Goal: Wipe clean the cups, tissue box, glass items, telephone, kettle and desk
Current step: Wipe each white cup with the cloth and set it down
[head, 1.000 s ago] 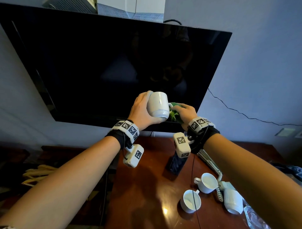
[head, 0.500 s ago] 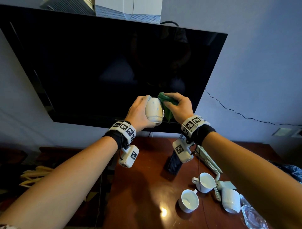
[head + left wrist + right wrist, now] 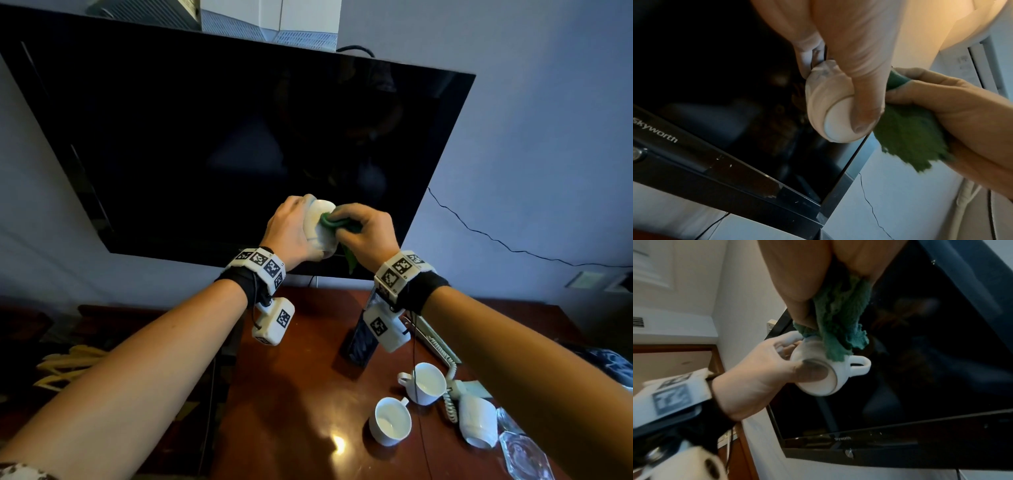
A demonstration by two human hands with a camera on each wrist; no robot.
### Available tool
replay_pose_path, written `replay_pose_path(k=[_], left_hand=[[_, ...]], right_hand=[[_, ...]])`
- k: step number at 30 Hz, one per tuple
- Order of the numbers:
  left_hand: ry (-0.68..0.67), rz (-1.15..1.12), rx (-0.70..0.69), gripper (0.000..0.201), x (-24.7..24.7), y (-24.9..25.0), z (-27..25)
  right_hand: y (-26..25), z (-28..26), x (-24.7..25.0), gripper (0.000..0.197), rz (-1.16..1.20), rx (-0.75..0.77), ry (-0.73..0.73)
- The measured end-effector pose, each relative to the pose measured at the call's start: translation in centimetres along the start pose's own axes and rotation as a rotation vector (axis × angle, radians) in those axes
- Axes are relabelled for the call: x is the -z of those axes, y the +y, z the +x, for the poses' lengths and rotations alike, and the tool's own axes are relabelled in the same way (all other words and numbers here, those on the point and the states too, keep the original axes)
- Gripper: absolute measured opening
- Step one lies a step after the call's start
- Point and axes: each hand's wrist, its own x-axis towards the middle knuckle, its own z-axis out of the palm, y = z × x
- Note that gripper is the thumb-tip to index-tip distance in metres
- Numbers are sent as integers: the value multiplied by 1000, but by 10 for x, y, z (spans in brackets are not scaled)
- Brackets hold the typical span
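Observation:
My left hand point(image 3: 291, 229) grips a white cup point(image 3: 320, 228) held up in front of the TV, thumb on its base point(image 3: 838, 123). The cup point(image 3: 818, 369) lies tilted with its handle pointing away from my left hand. My right hand point(image 3: 366, 236) clutches a green cloth point(image 3: 330, 221) and presses it against the cup's side; the cloth point(image 3: 838, 321) hangs over the cup's rim. In the left wrist view the cloth point(image 3: 908, 139) bunches in my right fist.
On the brown desk point(image 3: 291, 394) stand two upright white cups point(image 3: 390, 419) point(image 3: 428, 382) and one upturned cup point(image 3: 478, 423). A telephone cord point(image 3: 450, 401), a glass dish point(image 3: 525, 457) and a dark box point(image 3: 359, 342) lie nearby. The black TV point(image 3: 222, 137) hangs close behind my hands.
My right hand has moved the cloth from the cup's far side over onto its upper side. Both hands rose slightly and the cup turned in my left hand.

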Motion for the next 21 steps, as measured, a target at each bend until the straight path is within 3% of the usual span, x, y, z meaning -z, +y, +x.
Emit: replay_pose_path(k=[3,9,18,21], left_hand=[[7,-6,9,101,0,-1,-1],[18,4,-11,99,-5,4,-1],[77,29,97,99,4,4,5],[94,42,121,95,5,5,7]], right_hand=[[2,-7,0,27,-3,-33,-56],[0,8,4,28,3,-179,124],[-10,-9,-5,27,-2,74,-55],[-9,-9,-5,29,23,-9,20]])
